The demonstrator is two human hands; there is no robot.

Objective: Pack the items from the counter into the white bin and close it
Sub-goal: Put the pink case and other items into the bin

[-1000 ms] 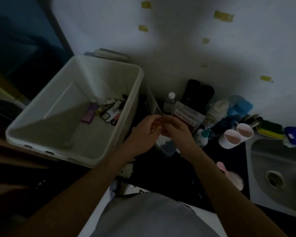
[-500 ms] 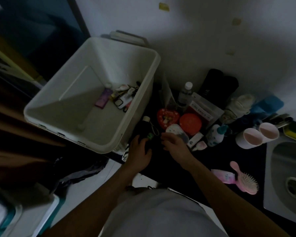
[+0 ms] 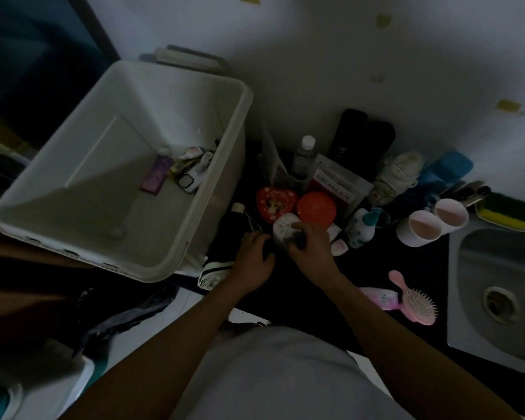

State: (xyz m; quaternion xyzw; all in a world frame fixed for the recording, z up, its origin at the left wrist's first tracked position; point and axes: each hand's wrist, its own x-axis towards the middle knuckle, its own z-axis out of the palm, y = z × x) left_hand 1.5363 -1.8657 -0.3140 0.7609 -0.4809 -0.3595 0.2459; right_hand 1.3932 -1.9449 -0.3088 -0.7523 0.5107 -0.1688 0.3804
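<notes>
The open white bin (image 3: 212, 207) stands at the left with a purple packet (image 3: 154, 177) and several small items in its far right corner. On the dark counter, my right hand (image 3: 311, 253) grips a small white oval case (image 3: 284, 230). My left hand (image 3: 253, 259) rests beside it on a dark folded umbrella (image 3: 225, 237); its fingers are curled, and whether they hold the umbrella is unclear. Just beyond lie a red heart-shaped tin (image 3: 275, 201) and a round orange lid (image 3: 315, 207).
A clear bottle (image 3: 304, 159), a pouch (image 3: 337, 183), a lotion bottle (image 3: 359, 227), two cups (image 3: 434, 222) and black cases (image 3: 364, 134) crowd the back. A pink hairbrush (image 3: 415, 301) and tube (image 3: 378, 295) lie in front. A sink (image 3: 497, 292) is at right. The bin's lid (image 3: 191, 57) leans behind it.
Both hands came down from chest height to the counter. The right hand has closed on the white oval case, and the left has settled on the umbrella.
</notes>
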